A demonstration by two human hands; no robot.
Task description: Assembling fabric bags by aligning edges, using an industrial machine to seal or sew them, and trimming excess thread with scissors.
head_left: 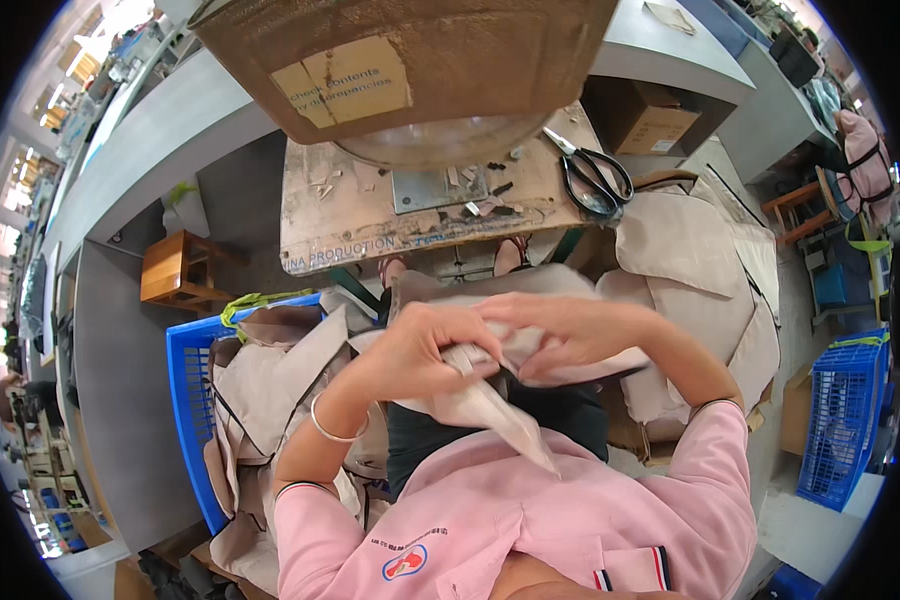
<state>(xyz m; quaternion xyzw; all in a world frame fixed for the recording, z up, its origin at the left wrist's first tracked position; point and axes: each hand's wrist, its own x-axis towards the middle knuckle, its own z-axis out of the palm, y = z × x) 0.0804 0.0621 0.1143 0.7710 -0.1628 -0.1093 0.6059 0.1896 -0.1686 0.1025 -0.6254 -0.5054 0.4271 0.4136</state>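
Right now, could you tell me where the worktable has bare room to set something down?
The worktable is bare at its left part, between the metal plate and its left edge. Scraps crowd the middle; scissors take the right.

Bright, even daylight fills the scene, with blown-out glare from the windows (45, 110) far left. Shadows are soft. Fisheye bending curves straight edges near the dark rim, where detail blurs.
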